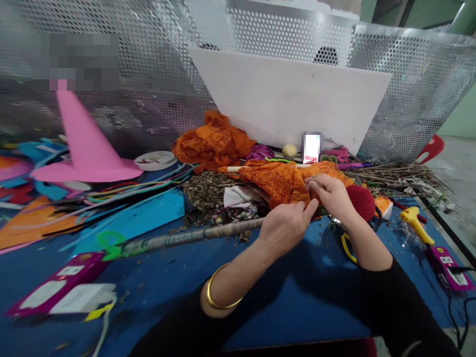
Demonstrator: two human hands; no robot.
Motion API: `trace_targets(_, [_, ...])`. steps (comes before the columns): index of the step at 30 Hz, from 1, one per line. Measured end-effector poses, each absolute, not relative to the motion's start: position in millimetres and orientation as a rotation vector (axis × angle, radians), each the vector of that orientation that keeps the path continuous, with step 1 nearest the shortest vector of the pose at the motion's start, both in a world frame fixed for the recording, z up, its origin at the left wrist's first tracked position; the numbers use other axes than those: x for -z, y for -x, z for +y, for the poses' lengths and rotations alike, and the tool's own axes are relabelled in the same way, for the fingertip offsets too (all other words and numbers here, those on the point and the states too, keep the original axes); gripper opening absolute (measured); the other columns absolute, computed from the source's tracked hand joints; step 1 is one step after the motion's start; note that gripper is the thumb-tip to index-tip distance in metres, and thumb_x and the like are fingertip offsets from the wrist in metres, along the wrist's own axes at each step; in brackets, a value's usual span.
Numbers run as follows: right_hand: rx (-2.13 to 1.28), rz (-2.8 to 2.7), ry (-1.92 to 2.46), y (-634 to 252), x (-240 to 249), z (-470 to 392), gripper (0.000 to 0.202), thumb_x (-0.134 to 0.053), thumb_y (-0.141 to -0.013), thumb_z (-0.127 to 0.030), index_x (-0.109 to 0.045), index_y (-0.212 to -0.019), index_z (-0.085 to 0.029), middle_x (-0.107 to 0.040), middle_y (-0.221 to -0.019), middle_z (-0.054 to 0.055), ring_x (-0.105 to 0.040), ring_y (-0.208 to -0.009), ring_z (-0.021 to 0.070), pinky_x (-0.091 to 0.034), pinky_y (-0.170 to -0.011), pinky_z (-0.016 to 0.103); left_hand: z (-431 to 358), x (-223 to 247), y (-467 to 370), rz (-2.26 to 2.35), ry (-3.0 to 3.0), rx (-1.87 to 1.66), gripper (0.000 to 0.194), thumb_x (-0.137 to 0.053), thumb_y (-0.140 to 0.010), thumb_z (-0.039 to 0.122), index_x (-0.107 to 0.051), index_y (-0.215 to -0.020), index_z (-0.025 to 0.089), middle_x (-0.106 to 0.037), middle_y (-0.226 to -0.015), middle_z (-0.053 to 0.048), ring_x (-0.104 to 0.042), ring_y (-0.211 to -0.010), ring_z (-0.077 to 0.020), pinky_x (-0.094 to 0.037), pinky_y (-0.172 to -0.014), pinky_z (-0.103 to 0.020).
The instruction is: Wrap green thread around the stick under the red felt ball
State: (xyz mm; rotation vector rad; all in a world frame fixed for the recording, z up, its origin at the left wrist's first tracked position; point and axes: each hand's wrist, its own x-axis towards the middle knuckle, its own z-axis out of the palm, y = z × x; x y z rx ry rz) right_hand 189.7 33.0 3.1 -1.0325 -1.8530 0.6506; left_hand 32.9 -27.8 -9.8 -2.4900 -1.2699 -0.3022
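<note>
My left hand (283, 223) is closed around the right part of a long stick (208, 233) wrapped in brown and green. Its thumb and forefinger reach the lower edge of an orange patterned cloth (275, 181). On that same cloth, my right hand (329, 192) has its fingers pinched together, close to the left fingertips. What lies under the fingers is hidden. A dark red ball-like object (360, 202) sits just right of my right wrist. Below it are yellow-handled scissors (348, 248), partly covered by my forearm.
A pink cone hat (87, 144) and a roll of tape (155, 160) stand at left. Behind are bunched orange cloth (215, 141), a lit phone (311, 148) and a white board (297, 99). Purple power strips (448, 267) and a yellow glue gun (416, 223) lie with cords at right.
</note>
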Motion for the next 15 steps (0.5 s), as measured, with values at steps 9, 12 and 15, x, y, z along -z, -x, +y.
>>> trace_targets(9, [-0.743, -1.762, 1.005, -189, -5, 33, 0.026, -0.053, -0.087, -0.026, -0.067, -0.066, -0.019, -0.07, -0.093, 0.006, -0.065, -0.097, 0.019, -0.048, -0.09, 0.033, -25, 8, -32, -1.337, 2.516, 0.224, 0.031, -0.035, -0.095, 0.017, -0.062, -0.108, 0.019, -0.066, -0.081, -0.009, -0.065, -0.069, -0.023, -0.04, -0.06, -0.033])
trace_targets(12, [-0.863, -1.552, 0.959, -191, -15, 27, 0.025, -0.06, -0.083, -0.032, -0.065, -0.063, -0.018, -0.069, -0.093, 0.006, -0.065, -0.098, 0.0201, -0.05, -0.09, 0.034, -23, 0, -27, -1.464, 2.543, 0.257, 0.027, -0.038, -0.097, 0.027, -0.062, -0.108, 0.021, -0.069, -0.085, -0.006, -0.066, -0.07, -0.0227, -0.037, -0.057, -0.032])
trace_targets(15, [-1.086, -1.35, 0.903, -200, -30, 17, 0.028, -0.069, -0.078, -0.041, -0.062, -0.063, -0.018, -0.07, -0.084, 0.005, -0.066, -0.078, 0.0174, -0.055, -0.072, 0.031, -20, -10, -20, -1.611, 2.55, 0.304, 0.026, -0.04, -0.097, 0.031, -0.06, -0.111, 0.023, -0.072, -0.09, -0.004, -0.068, -0.075, -0.0226, -0.034, -0.056, -0.031])
